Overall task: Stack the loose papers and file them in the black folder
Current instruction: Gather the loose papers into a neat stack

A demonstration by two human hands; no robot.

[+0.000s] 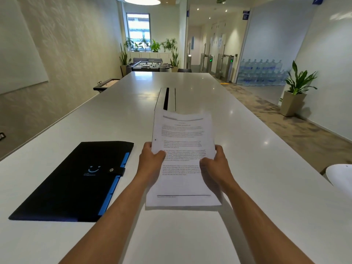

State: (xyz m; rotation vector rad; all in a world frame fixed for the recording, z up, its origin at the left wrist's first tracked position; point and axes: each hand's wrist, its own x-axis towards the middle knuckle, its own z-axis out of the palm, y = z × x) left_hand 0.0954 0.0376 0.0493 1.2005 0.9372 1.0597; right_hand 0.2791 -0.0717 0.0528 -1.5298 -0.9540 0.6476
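Observation:
A stack of printed white papers is held upright over the white table, its bottom edge resting on or just above the tabletop. My left hand grips the stack's left edge, thumb on the front. My right hand grips the right edge the same way. The black folder lies flat and closed to the left of my left arm, snap strap fastened, with blue tabs along its right side.
A cable slot with raised lid sits in the table's middle just beyond the papers. A white rounded object shows at the right edge. Potted plant, a foosball table and water bottles stand far off.

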